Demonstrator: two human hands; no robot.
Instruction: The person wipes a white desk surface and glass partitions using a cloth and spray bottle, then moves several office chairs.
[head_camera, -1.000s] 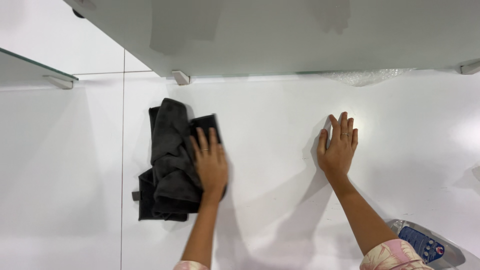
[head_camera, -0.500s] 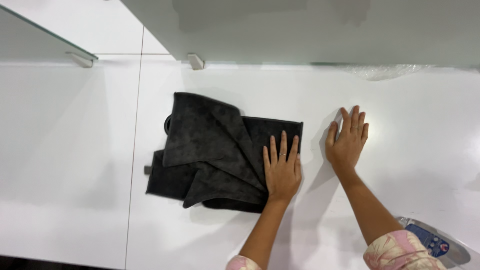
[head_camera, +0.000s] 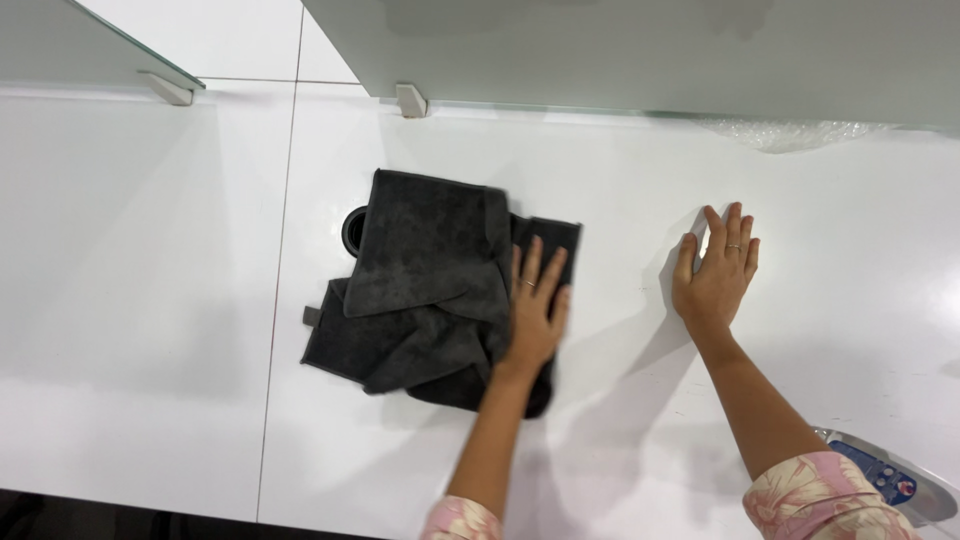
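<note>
Dark grey cloth (head_camera: 430, 285) pressed under flat, open left hand (head_camera: 533, 310); right hand (head_camera: 716, 275) spread flat on white table (head_camera: 640, 420), apart from cloth.

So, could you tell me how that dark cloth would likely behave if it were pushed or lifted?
The cloth lies in loose folds with overlapping layers, so it is probably floppy and would droop if lifted. Its nap looks soft, so it is likely light. Under the flat left hand on the glossy white counter, it would probably slide easily and bunch rather than roll.
</note>
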